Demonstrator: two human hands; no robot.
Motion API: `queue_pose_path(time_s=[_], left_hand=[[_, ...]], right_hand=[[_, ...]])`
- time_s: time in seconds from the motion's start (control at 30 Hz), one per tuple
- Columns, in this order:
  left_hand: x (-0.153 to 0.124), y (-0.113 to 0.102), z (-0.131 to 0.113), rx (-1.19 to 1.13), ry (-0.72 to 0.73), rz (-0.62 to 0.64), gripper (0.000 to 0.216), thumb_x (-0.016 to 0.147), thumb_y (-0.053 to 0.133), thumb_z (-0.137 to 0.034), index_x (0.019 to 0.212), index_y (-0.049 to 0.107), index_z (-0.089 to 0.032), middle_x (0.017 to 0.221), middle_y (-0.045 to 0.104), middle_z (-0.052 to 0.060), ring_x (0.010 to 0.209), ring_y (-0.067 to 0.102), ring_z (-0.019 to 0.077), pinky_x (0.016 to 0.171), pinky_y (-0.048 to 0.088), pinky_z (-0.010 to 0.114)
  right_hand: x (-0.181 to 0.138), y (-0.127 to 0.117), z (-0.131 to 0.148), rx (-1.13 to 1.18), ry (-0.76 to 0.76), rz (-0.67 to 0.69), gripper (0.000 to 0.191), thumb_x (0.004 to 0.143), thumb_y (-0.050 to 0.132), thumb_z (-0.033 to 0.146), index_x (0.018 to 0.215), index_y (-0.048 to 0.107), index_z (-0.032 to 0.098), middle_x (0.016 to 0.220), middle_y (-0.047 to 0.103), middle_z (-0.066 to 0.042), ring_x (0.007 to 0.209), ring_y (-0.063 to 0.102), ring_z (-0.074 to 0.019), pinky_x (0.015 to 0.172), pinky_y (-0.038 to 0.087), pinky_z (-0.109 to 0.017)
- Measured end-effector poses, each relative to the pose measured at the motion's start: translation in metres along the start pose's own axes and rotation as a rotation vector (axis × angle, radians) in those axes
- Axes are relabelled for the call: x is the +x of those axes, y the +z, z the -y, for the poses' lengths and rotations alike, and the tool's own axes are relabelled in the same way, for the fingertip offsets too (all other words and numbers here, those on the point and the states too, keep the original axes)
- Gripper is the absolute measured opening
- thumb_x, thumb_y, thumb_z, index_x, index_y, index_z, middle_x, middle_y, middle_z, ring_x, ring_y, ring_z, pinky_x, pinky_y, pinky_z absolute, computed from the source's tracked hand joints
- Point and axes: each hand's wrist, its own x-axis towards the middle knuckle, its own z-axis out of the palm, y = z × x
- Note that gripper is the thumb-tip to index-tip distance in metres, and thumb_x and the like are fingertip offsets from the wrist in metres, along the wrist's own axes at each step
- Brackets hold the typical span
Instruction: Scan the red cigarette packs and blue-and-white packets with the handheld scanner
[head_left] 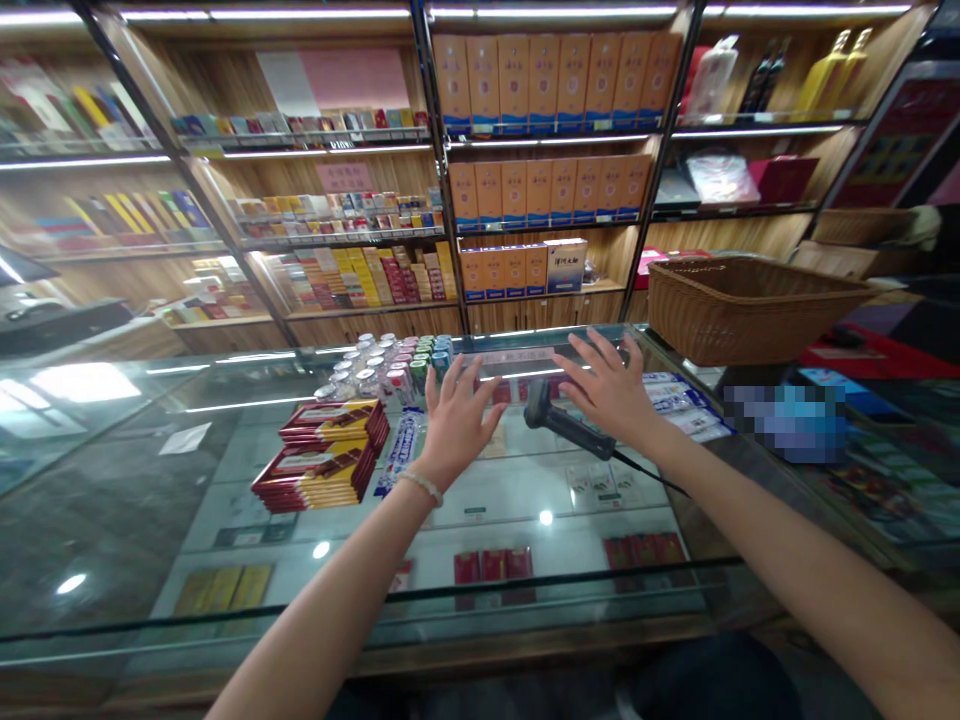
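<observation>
My left hand (457, 418) is held over the glass counter (480, 500), fingers spread and nothing in it. A bracelet circles that wrist. To its left lie blue-and-white packets (401, 450) and stacks of red-and-yellow chocolate bars (319, 455). My right hand (611, 390) also has its fingers spread and holds nothing. Just beside and below it, a black barcode scanner (566, 425) lies on the glass with its cable running right. Further right are more blue-and-white packets (686, 405), partly behind my right hand and forearm. Whether either hand touches the glass I cannot tell.
Small clear containers (360, 368) and little cans (427, 360) stand in rows at the counter's far side. A wicker basket (750, 310) sits at the right. Shelves of orange boxes (555, 85) and small packs line the back wall. Red packs (493, 565) show beneath the glass.
</observation>
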Motion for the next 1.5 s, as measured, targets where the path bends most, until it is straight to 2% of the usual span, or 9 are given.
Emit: queue_pose_path(time_s=[0.17, 0.47, 0.73, 0.97, 1.17, 1.33, 1.5], left_hand=[[-0.007, 0.009, 0.002, -0.002, -0.007, 0.006, 0.039, 0.101, 0.057, -0.042, 0.135, 0.070, -0.026, 0.162, 0.050, 0.012, 0.156, 0.036, 0.0356, 0.129, 0.012, 0.070], [-0.005, 0.011, 0.000, 0.017, 0.007, -0.007, 0.039, 0.101, 0.057, -0.043, 0.135, 0.070, -0.027, 0.161, 0.052, 0.012, 0.155, 0.038, 0.0361, 0.128, 0.013, 0.069], [0.015, 0.012, -0.008, -0.021, 0.022, -0.026, 0.038, 0.100, 0.057, -0.043, 0.131, 0.072, -0.028, 0.160, 0.053, 0.011, 0.155, 0.037, 0.0365, 0.129, 0.012, 0.066], [0.037, 0.022, -0.040, -0.057, 0.075, -0.055, 0.037, 0.101, 0.055, -0.045, 0.130, 0.072, -0.029, 0.160, 0.053, 0.009, 0.154, 0.038, 0.0347, 0.129, 0.014, 0.065], [0.058, 0.023, -0.079, -0.118, 0.084, -0.009, 0.039, 0.099, 0.058, -0.044, 0.132, 0.072, -0.029, 0.164, 0.048, 0.010, 0.155, 0.034, 0.0370, 0.129, 0.011, 0.067], [0.067, 0.031, -0.108, -0.128, 0.112, 0.044, 0.035, 0.098, 0.062, -0.045, 0.126, 0.075, -0.028, 0.164, 0.048, 0.010, 0.156, 0.034, 0.0382, 0.128, 0.013, 0.070], [0.074, 0.047, -0.130, -0.121, 0.154, 0.104, 0.037, 0.095, 0.068, -0.047, 0.125, 0.075, -0.027, 0.163, 0.049, 0.012, 0.157, 0.032, 0.0393, 0.126, 0.013, 0.074]], right_hand=[[-0.011, 0.007, -0.006, -0.012, 0.040, -0.008, 0.044, 0.107, 0.042, 0.042, 0.140, 0.067, 0.027, 0.157, 0.056, -0.012, 0.150, 0.038, -0.0325, 0.124, 0.012, -0.063], [-0.016, 0.009, -0.012, -0.017, 0.079, -0.012, 0.043, 0.108, 0.041, 0.043, 0.139, 0.068, 0.029, 0.157, 0.057, -0.010, 0.151, 0.038, -0.0315, 0.123, 0.013, -0.062], [-0.018, 0.003, -0.044, -0.034, 0.197, -0.015, 0.044, 0.107, 0.042, 0.046, 0.138, 0.069, 0.030, 0.154, 0.060, -0.010, 0.148, 0.041, -0.0331, 0.123, 0.015, -0.063], [-0.012, -0.011, -0.071, -0.055, 0.303, -0.038, 0.046, 0.108, 0.040, 0.048, 0.137, 0.069, 0.030, 0.154, 0.059, -0.010, 0.149, 0.040, -0.0350, 0.121, 0.017, -0.066], [-0.004, -0.027, -0.088, -0.086, 0.255, 0.050, 0.045, 0.108, 0.040, 0.048, 0.139, 0.067, 0.030, 0.155, 0.058, -0.010, 0.149, 0.038, -0.0367, 0.118, 0.019, -0.072], [-0.027, -0.029, -0.127, -0.116, 0.176, 0.133, 0.037, 0.104, 0.054, 0.042, 0.136, 0.070, 0.031, 0.155, 0.058, -0.010, 0.149, 0.038, -0.0373, 0.117, 0.020, -0.072], [-0.058, -0.024, -0.170, -0.123, 0.165, 0.220, 0.032, 0.098, 0.065, 0.039, 0.128, 0.075, 0.032, 0.156, 0.058, -0.010, 0.151, 0.035, -0.0394, 0.115, 0.019, -0.075]])
